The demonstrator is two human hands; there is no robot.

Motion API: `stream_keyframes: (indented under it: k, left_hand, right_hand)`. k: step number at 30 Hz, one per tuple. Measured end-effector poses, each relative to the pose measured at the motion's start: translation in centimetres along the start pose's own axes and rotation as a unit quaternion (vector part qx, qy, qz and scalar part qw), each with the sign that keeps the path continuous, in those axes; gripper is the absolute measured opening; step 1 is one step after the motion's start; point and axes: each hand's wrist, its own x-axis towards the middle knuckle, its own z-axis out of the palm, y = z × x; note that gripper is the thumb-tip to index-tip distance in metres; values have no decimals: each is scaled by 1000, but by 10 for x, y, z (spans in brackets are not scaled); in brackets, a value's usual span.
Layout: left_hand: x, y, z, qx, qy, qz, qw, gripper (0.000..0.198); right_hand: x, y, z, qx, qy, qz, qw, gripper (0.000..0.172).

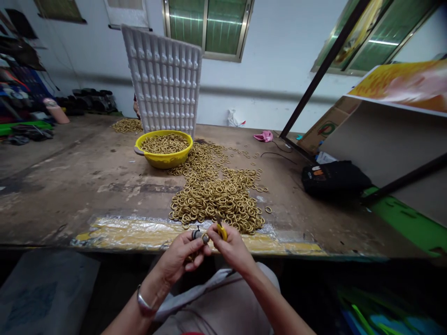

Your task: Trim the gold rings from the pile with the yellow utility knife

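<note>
My left hand (190, 253) is closed around a small grey cylinder (198, 234) with a black band, and a few gold rings show under its curled fingers. My right hand (231, 246) grips a small yellow-handled tool (222, 231) with a dark tip pointing up; whether it is a knife or snips I cannot tell. Between the two hands, a gold ring (205, 238) sits at the cylinder's end, touched or nearly touched by my right fingertips. Just beyond my hands, a large heap of gold rings (220, 195) spreads over the wooden table (87, 186).
A yellow basin (165, 160) full of rings stands behind the heap. Behind it a grey moulded tray (164, 83) stands upright, partly hiding a person's hand (136, 109). A black bag (333, 179), pink cloth (263, 136) and metal frame (324, 70) are at the right.
</note>
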Motion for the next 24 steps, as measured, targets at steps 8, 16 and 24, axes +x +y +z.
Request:
stream_keyframes:
  k: [8,16,24]
  left_hand:
    - [-2,2,4,132,119,31,984,39]
    - [-10,12,3,244,102,75,962,28]
    - [-39,-2,-7,395,-16,23,918,12]
  right_hand:
    - [-12,-5,-3,-408,-64,-9,911,25]
    - [-4,3,0,-469,-57,-4,881,23]
    - [9,38,-52,-472,40,119,872,16]
